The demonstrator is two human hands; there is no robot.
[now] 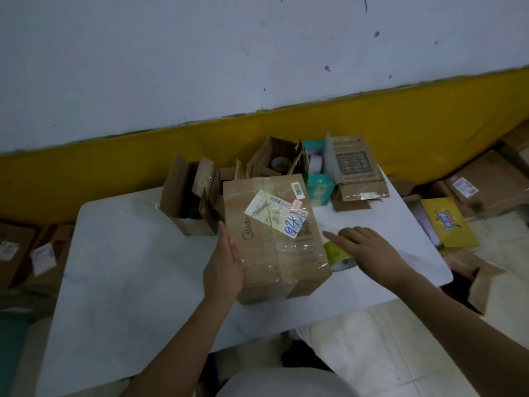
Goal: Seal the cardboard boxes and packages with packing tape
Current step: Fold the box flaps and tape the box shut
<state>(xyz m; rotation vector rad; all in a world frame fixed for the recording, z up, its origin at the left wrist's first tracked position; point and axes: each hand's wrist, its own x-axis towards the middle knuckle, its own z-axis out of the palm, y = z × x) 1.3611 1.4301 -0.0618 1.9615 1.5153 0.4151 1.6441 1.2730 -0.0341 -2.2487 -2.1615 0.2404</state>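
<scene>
A big wall (200, 53) is at the back, white on top with a yellow stripe at the bottom. In front of it stands a white table (114, 267).

In the middle of the table sits the big brown box (274, 253). It is closed. Shiny clear tape runs over its top, and it has white labels with blue writing.

Behind it, by the wall, there are more boxes: an open brown box (183, 202) on the left, a small open box (272, 159) with a roll of tape inside, a little green-blue box (319, 189), and a flat brown carton (357, 167) leaning over. On the floor to the right lie a yellow box (446, 222) and a brown floor box (486, 181).

The left hand (226, 265) is flat on the left side of the big brown box. Its fingers are straight and press on the cardboard.

The right hand (363, 245) is on the other side of the box, just beside its right edge. It lies on top of the tape roll (337, 253), which is yellow-green and white and touches the table. The fingers bend over the roll and hold it. The pointer finger sticks out straight toward the box.
</scene>
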